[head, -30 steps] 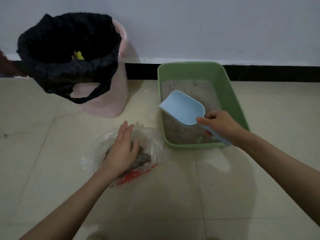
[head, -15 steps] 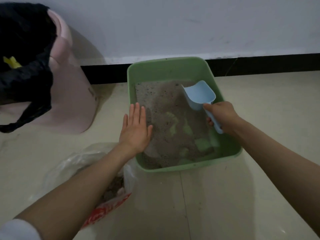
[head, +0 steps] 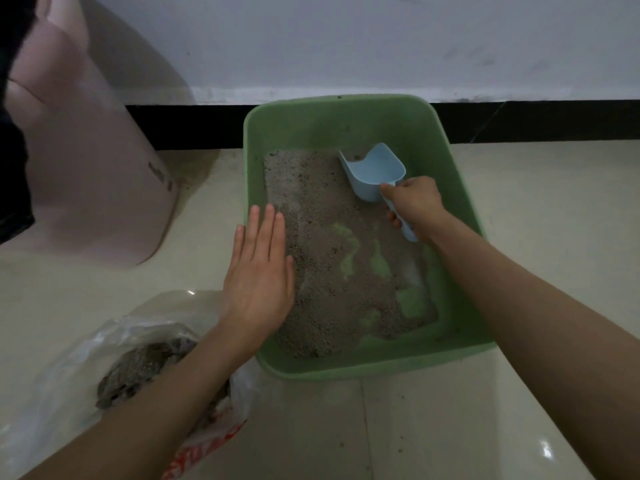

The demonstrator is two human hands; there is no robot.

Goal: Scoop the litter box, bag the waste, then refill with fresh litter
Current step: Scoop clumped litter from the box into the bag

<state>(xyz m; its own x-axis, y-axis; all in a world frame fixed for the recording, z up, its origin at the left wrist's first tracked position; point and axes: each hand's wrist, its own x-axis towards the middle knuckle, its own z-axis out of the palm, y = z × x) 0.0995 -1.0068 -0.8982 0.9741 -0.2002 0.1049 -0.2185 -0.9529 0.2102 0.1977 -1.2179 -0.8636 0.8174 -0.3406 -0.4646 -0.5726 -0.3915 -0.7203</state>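
Two hands work the box (head: 460, 216) (scooping step): right hand (head: 414, 204) grips the scoop (head: 375, 171), tip in the far litter (head: 322, 244); left hand (head: 258, 271) lies flat-fingered at the near rim. Next, I judge, dig and carry a load to the bag (head: 104, 344) beside it.

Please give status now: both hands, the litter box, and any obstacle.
Right hand grips pale blue plastic scoop, in litter. Left hand flat, open, at green plastic litter box left rim. No obstacle seen.

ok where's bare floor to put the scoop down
Right of the green litter box, the floor tiles lie bare to the frame edge. Another bare patch lies in front of the box. The left is crowded: clear waste bag, pink bin, left hand.
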